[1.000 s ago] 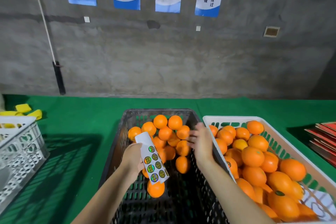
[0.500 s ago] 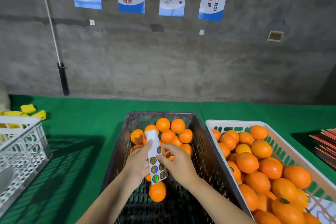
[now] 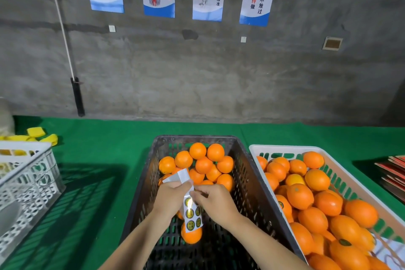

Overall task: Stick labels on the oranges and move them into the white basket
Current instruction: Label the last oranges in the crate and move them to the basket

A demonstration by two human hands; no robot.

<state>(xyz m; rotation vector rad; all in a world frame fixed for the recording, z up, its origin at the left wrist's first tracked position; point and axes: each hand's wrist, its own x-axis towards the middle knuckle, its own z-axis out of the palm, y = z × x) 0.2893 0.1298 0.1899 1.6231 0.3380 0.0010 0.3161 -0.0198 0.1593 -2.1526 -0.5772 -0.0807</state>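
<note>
A black crate (image 3: 140, 195) in the middle holds a pile of unlabelled oranges (image 3: 203, 164) at its far end and one orange (image 3: 191, 235) nearer me. My left hand (image 3: 169, 196) holds a white strip of round gold labels (image 3: 192, 215) above the crate; the strip's top end folds over. My right hand (image 3: 213, 200) pinches at a label near the top of the strip. The white basket (image 3: 350, 184) on the right is filled with oranges, some showing labels (image 3: 281, 205).
A green cloth (image 3: 103, 160) covers the table. A white perforated crate (image 3: 28, 182) stands at the left with yellow pieces (image 3: 35, 132) behind it. Red-edged flat stacks (image 3: 392, 173) lie at the far right. A grey wall with posters rises behind the table.
My right hand came from the white basket's edge to the label strip and now pinches at a label. The strip has bent over at its top. The view tilted slightly upward.
</note>
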